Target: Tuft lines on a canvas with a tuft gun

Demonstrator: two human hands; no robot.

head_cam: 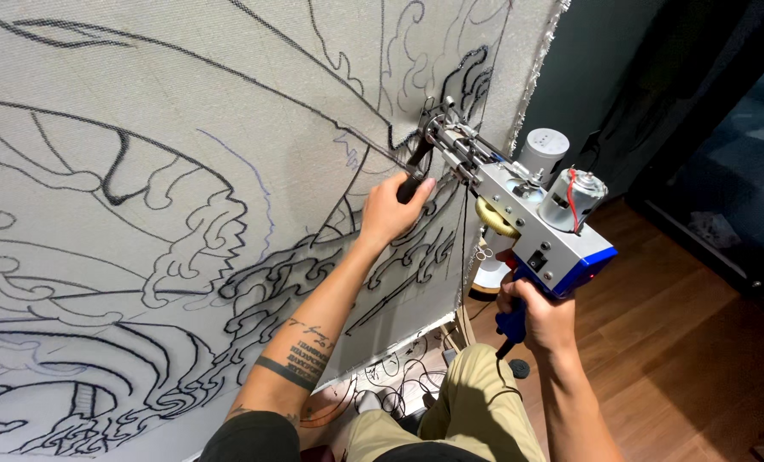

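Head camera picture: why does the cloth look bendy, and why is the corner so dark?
Head view: the wide lens curves the cloth toward the edges; light falls evenly on it, no glare. The room at upper right is dim and shadowed. The left hand, right hand and tufting gun look sharp; the floor shows a soft sheen.

Left hand (pixel 390 208) raised forward, arm nearly straight, fingers curled in a closed grip, thumb on top. Left forearm bare, tattooed with a dark band near the elbow. Right hand (pixel 543 318) lower and closer to the body, fist clenched, wrist bent slightly; index finger probably extended, hard to tell. Right forearm bare, angled up from lower right.
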